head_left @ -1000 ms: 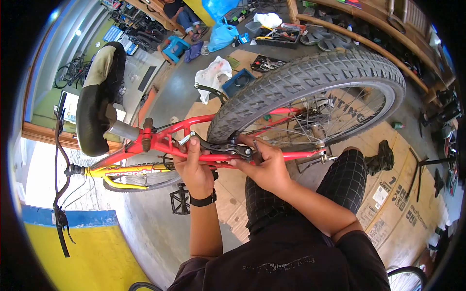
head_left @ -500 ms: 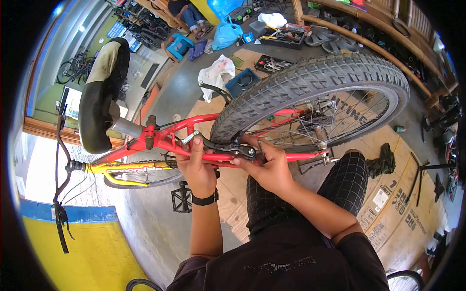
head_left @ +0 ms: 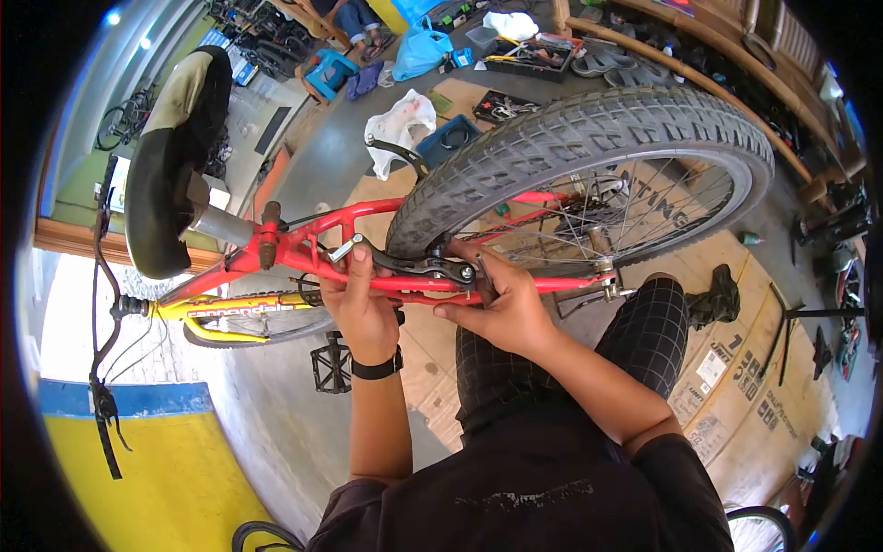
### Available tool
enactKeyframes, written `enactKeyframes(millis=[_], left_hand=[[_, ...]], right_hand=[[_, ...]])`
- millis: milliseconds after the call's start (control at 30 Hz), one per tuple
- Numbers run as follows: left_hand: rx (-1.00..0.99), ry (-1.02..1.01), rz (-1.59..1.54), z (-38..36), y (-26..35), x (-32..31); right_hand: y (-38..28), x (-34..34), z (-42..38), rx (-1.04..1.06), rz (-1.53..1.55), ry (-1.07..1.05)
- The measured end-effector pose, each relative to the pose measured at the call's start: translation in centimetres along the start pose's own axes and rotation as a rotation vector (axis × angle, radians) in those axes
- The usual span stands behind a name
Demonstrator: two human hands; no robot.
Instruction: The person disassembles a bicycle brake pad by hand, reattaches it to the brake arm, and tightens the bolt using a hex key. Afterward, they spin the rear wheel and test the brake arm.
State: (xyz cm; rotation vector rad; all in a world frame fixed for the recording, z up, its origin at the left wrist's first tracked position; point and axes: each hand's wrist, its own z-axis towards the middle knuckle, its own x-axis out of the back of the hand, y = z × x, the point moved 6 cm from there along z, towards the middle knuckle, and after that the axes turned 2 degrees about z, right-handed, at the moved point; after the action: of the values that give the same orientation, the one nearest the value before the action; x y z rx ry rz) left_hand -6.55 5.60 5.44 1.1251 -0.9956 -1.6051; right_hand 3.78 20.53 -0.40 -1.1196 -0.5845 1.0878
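A bicycle with a red and yellow frame (head_left: 317, 224) lies tilted across my view, its knobby rear tyre (head_left: 589, 138) to the right. My left hand (head_left: 361, 308) is closed around a black brake arm (head_left: 405, 264), thumb pressed near its silver-tipped end. At the arm's other end, beside the bolt, my right hand (head_left: 501, 299) curls its fingers in between the arm and the wheel. A dark narrow piece shows at those fingers; what they grip is mostly hidden. The right thumb stretches along the lower red tube. A second brake arm (head_left: 397, 153) sticks out beyond the tyre.
The saddle (head_left: 175, 166) and handlebar (head_left: 103, 276) are at left, a pedal (head_left: 331, 363) below the frame. Cardboard (head_left: 736, 368) covers the floor at right. Beyond the wheel are a white plastic bag (head_left: 402, 127), a blue tray (head_left: 448, 140) and a toolbox (head_left: 533, 57). Another person (head_left: 359, 23) sits far back.
The bicycle and both hands appear slightly further left in view. My right thumb has shifted a little lower, off the brake arm's edge. The left hand keeps its hold on the arm.
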Motion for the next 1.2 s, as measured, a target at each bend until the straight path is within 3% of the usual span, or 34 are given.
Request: enactKeyframes(millis=[433,733,1200], left_hand=[[-0.001,-0.04,-0.078,0.1,-0.9,1.1],[-0.008,-0.044,-0.107,0.1,-0.8,0.9],[-0.011,-0.097,-0.174,0.2,-1.1,1.3]], right_hand=[[-0.2,0.1,0.1,-0.059,-0.041,-0.048],[0.1,-0.1,0.1,-0.027,-0.031,-0.002],[0.1,-0.6,0.1,-0.139,0.05,0.12]])
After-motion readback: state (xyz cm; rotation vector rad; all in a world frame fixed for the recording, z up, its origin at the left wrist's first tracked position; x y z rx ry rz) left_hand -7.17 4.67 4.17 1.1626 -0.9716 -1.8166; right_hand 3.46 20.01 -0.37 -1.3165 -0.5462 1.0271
